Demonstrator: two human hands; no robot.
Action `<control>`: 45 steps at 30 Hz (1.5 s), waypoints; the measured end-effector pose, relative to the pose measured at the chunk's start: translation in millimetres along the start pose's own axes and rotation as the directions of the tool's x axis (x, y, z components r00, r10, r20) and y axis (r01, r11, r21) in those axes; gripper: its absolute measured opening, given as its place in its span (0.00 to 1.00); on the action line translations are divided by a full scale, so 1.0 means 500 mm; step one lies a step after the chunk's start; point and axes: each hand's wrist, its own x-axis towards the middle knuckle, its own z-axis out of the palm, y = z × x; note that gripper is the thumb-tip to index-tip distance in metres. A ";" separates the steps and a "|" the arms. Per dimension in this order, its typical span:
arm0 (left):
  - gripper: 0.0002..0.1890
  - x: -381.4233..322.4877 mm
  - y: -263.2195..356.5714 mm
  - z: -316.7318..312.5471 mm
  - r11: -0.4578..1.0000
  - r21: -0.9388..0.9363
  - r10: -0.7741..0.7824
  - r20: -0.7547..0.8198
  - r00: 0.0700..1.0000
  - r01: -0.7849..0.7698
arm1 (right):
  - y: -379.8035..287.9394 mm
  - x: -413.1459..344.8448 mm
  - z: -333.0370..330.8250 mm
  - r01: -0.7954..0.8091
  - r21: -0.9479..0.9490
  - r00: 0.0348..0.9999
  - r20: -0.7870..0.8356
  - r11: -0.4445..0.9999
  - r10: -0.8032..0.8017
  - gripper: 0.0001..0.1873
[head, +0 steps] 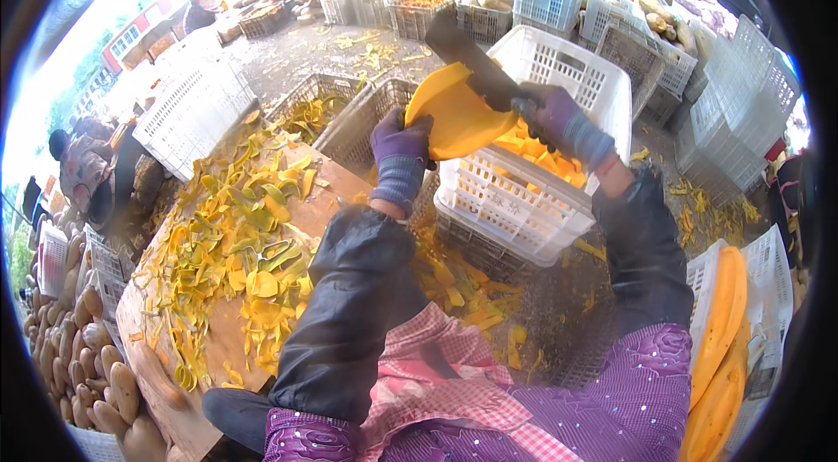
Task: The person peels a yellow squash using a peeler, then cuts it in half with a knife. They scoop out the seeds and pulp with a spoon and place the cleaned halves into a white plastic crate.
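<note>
My left hand (400, 147), in a purple and grey knit glove, grips the lower left side of a peeled orange pumpkin piece (452, 111). A cleaver (473, 62) with a broad dark blade is in my gloved right hand (564, 118), its blade slanting up to the left behind or against the upper edge of the piece; exact contact is hard to tell. Both hands are above a white plastic crate (517, 213) partly filled with cut orange pumpkin chunks (543, 157). That crate rests on a darker crate (474, 246).
A wooden board (229, 324) on my left carries a heap of peels (242, 252). Peeled pumpkins (717, 331) stand in a crate at right. Unpeeled pumpkins (91, 357) are piled at lower left. Stacked crates (733, 108) rise at right, and a person (98, 167) bends at far left.
</note>
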 end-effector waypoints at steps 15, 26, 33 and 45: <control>0.10 -0.018 -0.029 0.043 0.975 -0.195 -0.086 0.121 0.989 0.109 | 0.071 0.036 -0.043 -0.129 -0.084 0.992 -0.001 0.988 0.130 0.19; 0.09 0.004 -0.024 0.077 0.985 -0.165 -0.022 0.127 0.992 0.043 | 0.176 0.005 0.002 0.174 -0.187 0.927 -0.299 0.967 -0.225 0.11; 0.08 -0.052 -0.075 0.016 0.947 -0.320 -0.002 0.077 0.997 0.027 | 0.063 -0.041 0.009 0.364 -0.599 0.817 -0.163 0.713 -0.554 0.11; 0.09 -0.078 -0.122 0.000 0.926 -0.377 0.012 -0.031 0.999 -0.023 | -0.181 0.006 -0.009 0.009 -0.643 0.970 0.192 0.765 0.149 0.18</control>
